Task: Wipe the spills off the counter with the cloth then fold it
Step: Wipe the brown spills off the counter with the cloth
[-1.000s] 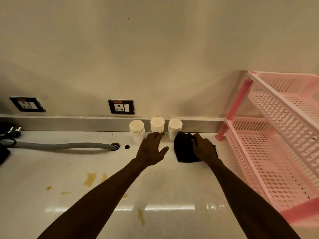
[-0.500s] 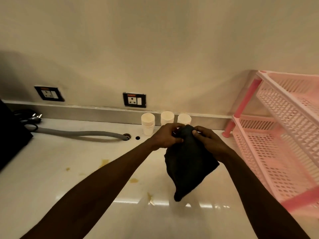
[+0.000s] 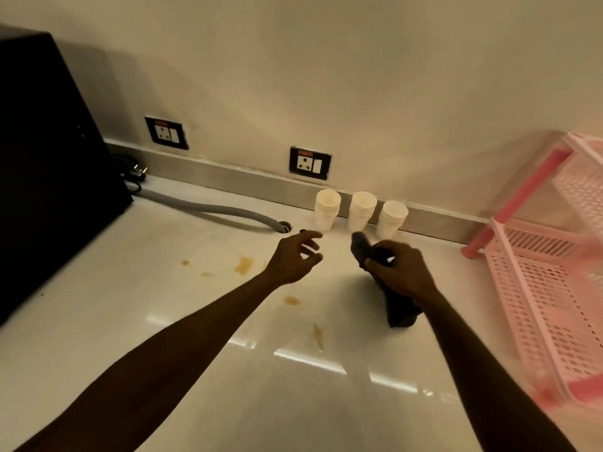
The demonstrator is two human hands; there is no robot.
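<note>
Both forearms bare; apparently no sleeves, jewellery.

cloth [image 3: 399, 305]: dark, bunched, hanging from a fist above the counter | counter [image 3: 163, 337]: pale, glossy | spills [image 3: 243, 265]: brownish blotches, scattered left of and below the cloth, unwiped

You have, along the back wall: three stacks of white paper cups [image 3: 360, 212] standing side by side; two wall sockets [image 3: 310, 163]; a grey corrugated hose [image 3: 208, 208] entering a hole; a black appliance [image 3: 49, 164] far left; a pink plastic rack [image 3: 554, 256] right.
</note>
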